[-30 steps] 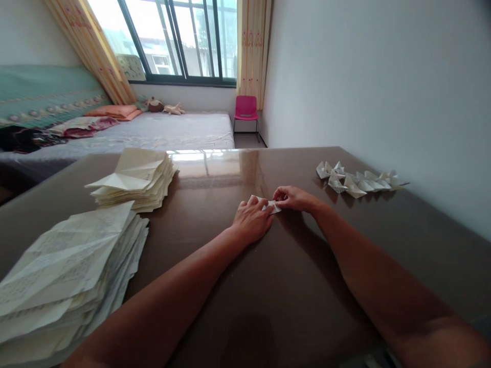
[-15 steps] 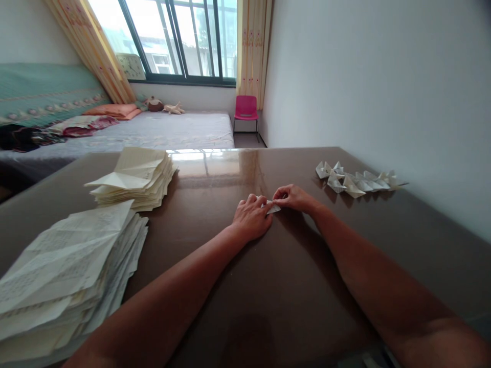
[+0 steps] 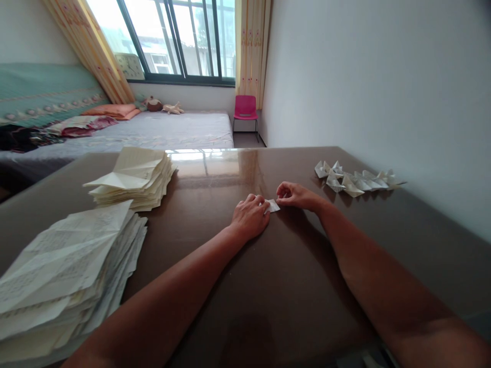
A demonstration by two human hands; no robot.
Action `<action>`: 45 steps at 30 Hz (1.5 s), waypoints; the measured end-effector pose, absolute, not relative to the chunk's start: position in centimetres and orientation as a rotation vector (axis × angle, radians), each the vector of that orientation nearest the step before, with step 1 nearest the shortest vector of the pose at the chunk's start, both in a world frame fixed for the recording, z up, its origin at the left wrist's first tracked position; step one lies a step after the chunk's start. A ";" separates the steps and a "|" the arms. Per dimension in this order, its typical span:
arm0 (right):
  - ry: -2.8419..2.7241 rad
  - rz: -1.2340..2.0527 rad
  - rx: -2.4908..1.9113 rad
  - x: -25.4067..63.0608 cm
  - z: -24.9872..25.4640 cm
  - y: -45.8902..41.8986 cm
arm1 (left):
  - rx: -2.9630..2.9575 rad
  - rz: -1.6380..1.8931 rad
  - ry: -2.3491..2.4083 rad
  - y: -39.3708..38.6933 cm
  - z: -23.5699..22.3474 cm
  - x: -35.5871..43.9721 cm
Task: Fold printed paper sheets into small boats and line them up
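Note:
A small folded piece of white paper (image 3: 272,206) lies on the brown table, partly covered by my fingers. My left hand (image 3: 250,217) presses it down from the left, its fingers bent over the paper's left part. On the other side my right hand (image 3: 292,196) is closed in a pinch at the paper's right corner. Its thumb and fingertips touch or nearly touch that edge. Several folded paper boats (image 3: 351,183) stand in a cluster to the right, away from both hands.
Two stacks of creased paper sheets stand on the left: a yellowish stack (image 3: 132,179) farther back and a larger printed stack (image 3: 72,266) nearer me. The glossy table (image 3: 226,286) meets a white wall on the right. Beyond it are a bed (image 3: 192,128) and a pink chair (image 3: 245,108).
My right hand has shifted slightly right and up. More of the paper shows between the hands, looking squarer than the earlier triangular shape. My left hand stays nearly still.

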State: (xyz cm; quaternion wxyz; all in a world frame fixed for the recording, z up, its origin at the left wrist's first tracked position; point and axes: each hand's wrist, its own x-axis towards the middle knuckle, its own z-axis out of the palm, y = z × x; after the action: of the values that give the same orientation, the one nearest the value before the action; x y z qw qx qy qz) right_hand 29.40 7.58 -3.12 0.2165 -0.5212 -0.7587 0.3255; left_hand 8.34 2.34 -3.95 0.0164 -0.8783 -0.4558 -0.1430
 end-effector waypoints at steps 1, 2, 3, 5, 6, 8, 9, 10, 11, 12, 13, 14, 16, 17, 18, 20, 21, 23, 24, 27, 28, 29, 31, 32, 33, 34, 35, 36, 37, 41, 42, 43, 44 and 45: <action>-2.067 0.899 -1.467 29.5 -3.2 7.6 | -2.732 -0.449 -1.406 2.3 -4.0 8.3; -2.056 0.898 -1.484 29.4 -3.3 7.7 | -2.732 -0.453 -1.398 2.3 -4.0 8.3; -2.070 0.897 -1.493 29.3 -3.4 7.7 | -2.733 -0.457 -1.392 2.3 -4.0 8.3; -2.126 0.869 -1.500 28.9 -3.4 7.6 | -2.736 -0.465 -1.385 2.3 -4.1 8.3; -2.146 0.837 -1.503 28.6 -3.4 7.6 | -2.739 -0.467 -1.388 2.3 -4.1 8.3; -2.158 0.761 -1.511 28.2 -3.3 7.5 | -2.742 -0.463 -1.407 2.3 -4.1 8.3; -2.152 0.728 -1.512 28.0 -3.2 7.4 | -2.742 -0.459 -1.419 2.3 -4.1 8.3; -2.147 0.709 -1.508 28.0 -3.2 7.4 | -2.744 -0.455 -1.427 2.3 -4.1 8.3; -2.148 0.704 -1.499 27.9 -3.2 7.3 | -2.746 -0.455 -1.431 2.3 -4.1 8.4; -2.156 0.707 -1.489 27.9 -3.2 7.3 | -2.748 -0.459 -1.431 2.3 -4.0 8.4; -2.164 0.710 -1.482 27.9 -3.3 7.3 | -2.750 -0.466 -1.427 2.3 -4.0 8.3; -2.174 0.709 -1.480 27.9 -3.3 7.3 | -2.753 -0.473 -1.419 2.4 -4.0 8.3; -2.193 0.696 -1.484 27.9 -3.4 7.3 | -2.756 -0.487 -1.398 2.4 -4.1 8.3; -2.200 0.687 -1.487 27.9 -3.5 7.3 | -2.757 -0.491 -1.386 2.5 -4.1 8.2; -2.209 0.681 -1.489 27.9 -3.4 7.3 | -2.757 -0.492 -1.374 2.5 -4.1 8.2; -2.234 0.674 -1.492 28.0 -3.3 7.3 | -2.752 -0.486 -1.364 2.6 -4.2 8.2; -2.255 0.666 -1.489 28.1 -3.2 7.3 | -2.747 -0.483 -1.366 2.6 -4.2 8.2; -2.321 0.629 -1.462 28.5 -2.9 7.3 | -2.736 -0.476 -1.377 2.6 -4.2 8.3; -2.367 0.612 -1.433 28.9 -2.8 7.3 | -2.732 -0.471 -1.384 2.6 -4.2 8.4; -2.506 0.634 -1.302 29.9 -2.3 7.2 | -2.732 -0.439 -1.397 2.8 -4.2 8.5; -2.541 0.668 -1.253 30.2 -2.1 7.1 | -2.737 -0.424 -1.395 2.8 -4.2 8.5; -2.558 0.698 -1.219 30.4 -2.0 7.1 | -2.741 -0.412 -1.387 2.9 -4.2 8.4; -2.525 0.705 -1.225 30.5 -1.9 7.0 | -2.749 -0.398 -1.359 3.0 -4.1 8.4; -2.496 0.680 -1.258 30.5 -1.9 7.0 | -2.750 -0.394 -1.345 3.0 -4.0 8.4; -2.474 0.643 -1.297 30.4 -1.9 7.0 | -2.747 -0.390 -1.337 2.9 -4.0 8.4; -2.472 0.598 -1.333 30.2 -1.9 6.9 | -2.744 -0.385 -1.332 2.9 -3.9 8.4; -2.498 0.550 -1.357 30.0 -1.9 6.9 | -2.739 -0.379 -1.330 2.8 -3.9 8.4; -2.552 0.504 -1.367 29.9 -1.8 6.7 | -2.733 -0.371 -1.329 2.7 -3.9 8.5; -2.618 0.457 -1.370 29.7 -1.7 6.6 | -2.727 -0.364 -1.328 2.7 -3.9 8.5; -2.822 0.278 -1.434 29.1 -0.6 5.4 | -2.704 -0.361 -1.309 2.6 -4.0 8.6; -2.846 0.243 -1.471 29.0 -0.1 5.0 | -2.701 -0.363 -1.302 2.6 -4.0 8.6; -2.866 0.215 -1.509 28.7 0.3 4.6 | -2.699 -0.364 -1.298 2.7 -4.0 8.6; -2.882 0.189 -1.553 28.5 0.8 4.2 | -2.696 -0.364 -1.297 2.7 -4.1 8.6; -2.893 0.164 -1.602 28.2 1.2 3.9 | -2.695 -0.364 -1.298 2.7 -4.1 8.6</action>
State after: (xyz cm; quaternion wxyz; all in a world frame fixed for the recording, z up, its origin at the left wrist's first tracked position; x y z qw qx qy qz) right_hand 28.23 3.92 1.19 -0.0846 -0.4820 -0.8707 0.0492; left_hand 8.61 2.70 -4.10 0.0643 -0.8925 -0.4300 -0.1204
